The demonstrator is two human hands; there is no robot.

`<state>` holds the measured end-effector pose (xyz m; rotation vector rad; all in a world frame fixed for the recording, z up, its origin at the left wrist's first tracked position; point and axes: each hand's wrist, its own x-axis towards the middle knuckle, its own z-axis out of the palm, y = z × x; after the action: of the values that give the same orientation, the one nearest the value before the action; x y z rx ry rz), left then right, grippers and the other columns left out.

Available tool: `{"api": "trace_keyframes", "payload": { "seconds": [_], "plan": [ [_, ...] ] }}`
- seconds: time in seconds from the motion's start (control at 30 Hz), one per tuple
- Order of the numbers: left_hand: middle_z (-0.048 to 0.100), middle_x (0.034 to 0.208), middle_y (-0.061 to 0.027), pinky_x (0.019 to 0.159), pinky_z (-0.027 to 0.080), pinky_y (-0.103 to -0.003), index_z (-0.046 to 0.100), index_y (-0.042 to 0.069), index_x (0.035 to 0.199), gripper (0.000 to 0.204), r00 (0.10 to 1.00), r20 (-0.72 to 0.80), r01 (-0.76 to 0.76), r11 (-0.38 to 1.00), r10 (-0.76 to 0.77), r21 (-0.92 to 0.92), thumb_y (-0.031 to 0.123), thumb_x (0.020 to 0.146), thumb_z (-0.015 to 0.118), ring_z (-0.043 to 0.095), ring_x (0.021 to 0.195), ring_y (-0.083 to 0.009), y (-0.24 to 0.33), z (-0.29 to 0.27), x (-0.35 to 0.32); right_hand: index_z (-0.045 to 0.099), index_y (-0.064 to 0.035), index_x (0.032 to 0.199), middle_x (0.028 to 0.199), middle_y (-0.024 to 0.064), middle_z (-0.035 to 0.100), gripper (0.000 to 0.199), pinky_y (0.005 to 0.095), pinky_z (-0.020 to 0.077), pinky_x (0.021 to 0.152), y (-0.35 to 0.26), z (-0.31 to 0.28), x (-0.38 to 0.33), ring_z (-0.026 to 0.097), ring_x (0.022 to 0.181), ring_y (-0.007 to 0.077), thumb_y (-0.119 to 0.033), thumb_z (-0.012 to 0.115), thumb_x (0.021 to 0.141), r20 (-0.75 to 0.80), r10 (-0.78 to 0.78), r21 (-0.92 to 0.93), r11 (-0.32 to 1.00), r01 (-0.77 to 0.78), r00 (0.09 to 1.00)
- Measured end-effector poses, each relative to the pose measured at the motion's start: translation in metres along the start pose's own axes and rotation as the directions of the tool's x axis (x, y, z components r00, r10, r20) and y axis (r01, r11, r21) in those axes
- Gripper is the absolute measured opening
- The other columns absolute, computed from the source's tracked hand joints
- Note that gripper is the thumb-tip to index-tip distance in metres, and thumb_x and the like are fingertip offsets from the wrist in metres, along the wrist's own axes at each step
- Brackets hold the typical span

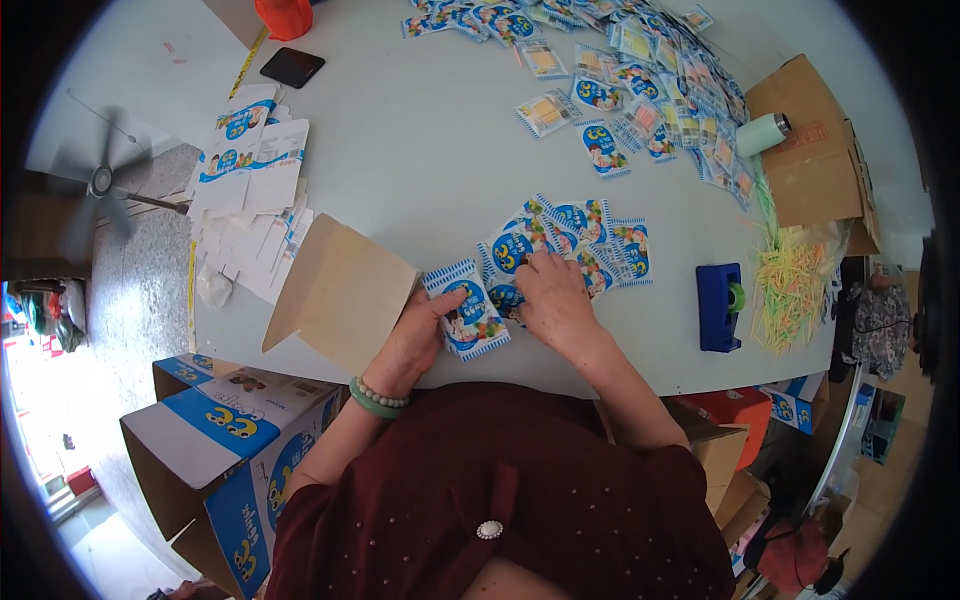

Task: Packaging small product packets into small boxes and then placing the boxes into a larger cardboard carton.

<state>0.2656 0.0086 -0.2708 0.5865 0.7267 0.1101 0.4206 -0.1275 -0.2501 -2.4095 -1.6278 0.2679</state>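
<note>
My left hand (412,335) is closed on a blue-and-white candy packet (475,325), thumb on top; whether more packets lie under it I cannot tell. A jade bangle and a beaded bracelet circle that wrist. My right hand (560,305) bends its fingers together over a small group of similar packets (590,220), gripping the edge of one; its fingertips are partly hidden. These packets overlap on the table just beyond my hands. Beside my left hand stands an open carton (345,285), its plain brown side toward me.
A large heap of packets (690,90) covers the far right, with a pale green bottle (762,135) beside a cardboard box (815,150). Nearer are a blue tape dispenser (715,308) and shredded paper filler (790,290). Flat printed cartons (250,165) and a phone (292,67) lie left.
</note>
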Motion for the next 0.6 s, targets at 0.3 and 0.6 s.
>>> {"api": "trace_keyframes", "payload": {
  "seconds": [0.3, 0.6],
  "plan": [
    [0.065, 0.104, -0.0105, 0.084, 0.053, -0.036, 0.054, 0.000, 0.113, 0.029, 0.999, -0.043, 0.015, 1.000, -0.014, 0.022, 0.008, 0.086, 0.060, 0.065, 0.094, -0.0209, -0.001, -0.004, -0.001, 0.058, -0.0080, 0.090, 0.092, 0.0096, 0.055, 0.022, 0.0406, 0.0376, 0.085, 0.018, -0.014, 0.045, 0.052, 0.097, 0.0270, -0.003, 0.063, 0.068, -0.063, -0.085, -0.034, 0.996, 0.083, 0.994],
    [0.064, 0.103, -0.0122, 0.083, 0.054, -0.038, 0.052, -0.001, 0.113, 0.027, 0.998, -0.057, 0.004, 0.999, -0.007, -0.044, 0.006, 0.087, 0.059, 0.065, 0.094, -0.0225, 0.002, -0.001, 0.003, 0.058, -0.0063, 0.095, 0.094, 0.0080, 0.056, 0.032, 0.0388, 0.0388, 0.089, 0.021, -0.017, 0.032, 0.053, 0.097, 0.0255, -0.005, 0.068, 0.064, -0.285, -0.032, 0.007, 0.999, 0.035, 0.958]
  ]
}}
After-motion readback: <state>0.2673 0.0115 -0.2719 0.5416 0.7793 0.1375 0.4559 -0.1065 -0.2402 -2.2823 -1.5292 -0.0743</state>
